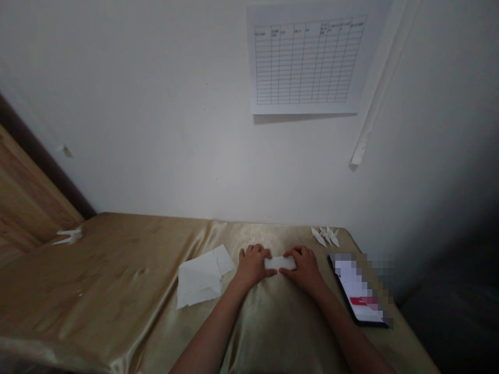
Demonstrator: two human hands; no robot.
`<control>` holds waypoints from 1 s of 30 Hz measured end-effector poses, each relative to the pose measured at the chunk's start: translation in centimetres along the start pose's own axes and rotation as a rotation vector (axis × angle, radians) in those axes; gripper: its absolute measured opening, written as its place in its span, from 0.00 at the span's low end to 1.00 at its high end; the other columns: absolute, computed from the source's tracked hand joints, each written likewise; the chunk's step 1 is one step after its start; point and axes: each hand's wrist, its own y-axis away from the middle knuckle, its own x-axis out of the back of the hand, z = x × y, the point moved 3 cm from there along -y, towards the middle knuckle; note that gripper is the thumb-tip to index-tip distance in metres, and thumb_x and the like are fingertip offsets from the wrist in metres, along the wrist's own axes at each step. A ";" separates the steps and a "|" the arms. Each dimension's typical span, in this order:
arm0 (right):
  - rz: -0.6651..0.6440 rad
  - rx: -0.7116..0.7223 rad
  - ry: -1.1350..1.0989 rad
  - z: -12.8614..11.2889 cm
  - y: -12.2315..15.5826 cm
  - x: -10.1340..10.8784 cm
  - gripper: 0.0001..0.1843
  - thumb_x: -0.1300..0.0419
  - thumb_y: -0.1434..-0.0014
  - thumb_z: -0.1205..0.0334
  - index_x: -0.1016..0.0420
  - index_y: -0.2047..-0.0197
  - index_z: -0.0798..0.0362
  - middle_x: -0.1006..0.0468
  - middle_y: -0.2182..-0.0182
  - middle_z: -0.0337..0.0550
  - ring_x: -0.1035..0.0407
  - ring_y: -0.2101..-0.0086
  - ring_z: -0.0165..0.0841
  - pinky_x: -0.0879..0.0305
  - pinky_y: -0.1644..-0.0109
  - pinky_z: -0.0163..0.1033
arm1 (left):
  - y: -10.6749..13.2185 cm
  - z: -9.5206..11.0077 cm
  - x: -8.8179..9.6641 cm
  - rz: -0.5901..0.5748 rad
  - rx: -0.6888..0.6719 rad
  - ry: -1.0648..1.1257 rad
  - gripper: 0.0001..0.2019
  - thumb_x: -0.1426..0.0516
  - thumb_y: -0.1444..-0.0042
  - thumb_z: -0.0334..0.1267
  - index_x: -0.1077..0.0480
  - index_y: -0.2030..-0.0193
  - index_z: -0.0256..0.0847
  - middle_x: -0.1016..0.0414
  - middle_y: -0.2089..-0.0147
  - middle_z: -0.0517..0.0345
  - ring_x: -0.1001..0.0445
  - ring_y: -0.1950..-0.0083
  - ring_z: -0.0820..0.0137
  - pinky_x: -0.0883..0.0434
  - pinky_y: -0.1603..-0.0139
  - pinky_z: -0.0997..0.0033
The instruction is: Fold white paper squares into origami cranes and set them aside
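Note:
A small folded piece of white paper (280, 263) lies between my two hands on the gold cloth. My left hand (254, 265) grips its left end, thumb at the near edge and fingers at the far edge. On the opposite end my right hand (304, 266) pinches it in the same way, the two thumbs close together. Left of my left hand rest several loose white paper sheets (198, 280), overlapping and slightly creased. Beyond my right hand, near the table's back right corner, sit several small folded paper cranes (325, 237).
A phone (358, 291) with a lit screen, partly pixelated, lies right of my right forearm. The table wears a shiny gold cloth (128, 259) and meets a white wall. A printed grid sheet (307, 62) hangs there. White pieces (69, 237) lie at the far left edge.

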 end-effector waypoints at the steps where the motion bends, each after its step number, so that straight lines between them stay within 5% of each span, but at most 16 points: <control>1: -0.007 -0.005 -0.005 0.0 0.0 0.1 0.23 0.28 0.49 0.54 0.19 0.48 0.46 0.29 0.44 0.50 0.37 0.42 0.48 0.44 0.33 0.48 | 0.0 -0.1 0.0 -0.004 0.001 0.007 0.23 0.31 0.48 0.55 0.24 0.48 0.52 0.27 0.41 0.53 0.33 0.34 0.50 0.41 0.31 0.37; 17: -0.116 0.021 -0.107 2.2 -0.5 0.9 0.25 0.32 0.48 0.64 0.20 0.45 0.48 0.29 0.40 0.49 0.38 0.38 0.44 0.45 0.30 0.48 | -0.4 -2.6 0.3 -0.050 -0.078 0.142 0.23 0.27 0.54 0.42 0.20 0.49 0.54 0.26 0.41 0.57 0.31 0.37 0.55 0.37 0.31 0.55; 26: -0.174 0.016 -0.158 3.0 -0.9 1.4 0.34 0.38 0.53 0.74 0.22 0.41 0.51 0.28 0.40 0.50 0.38 0.37 0.42 0.47 0.29 0.45 | -0.3 -3.5 -0.1 -0.041 -0.120 0.178 0.23 0.27 0.54 0.42 0.21 0.49 0.53 0.26 0.42 0.56 0.31 0.37 0.56 0.38 0.32 0.57; 30: -0.165 0.039 -0.127 3.0 -0.8 1.4 0.30 0.39 0.53 0.74 0.19 0.45 0.48 0.27 0.42 0.48 0.36 0.39 0.41 0.45 0.30 0.45 | -0.1 -3.0 -0.3 -0.023 -0.127 0.149 0.23 0.28 0.54 0.41 0.22 0.49 0.52 0.27 0.41 0.55 0.31 0.37 0.55 0.38 0.32 0.56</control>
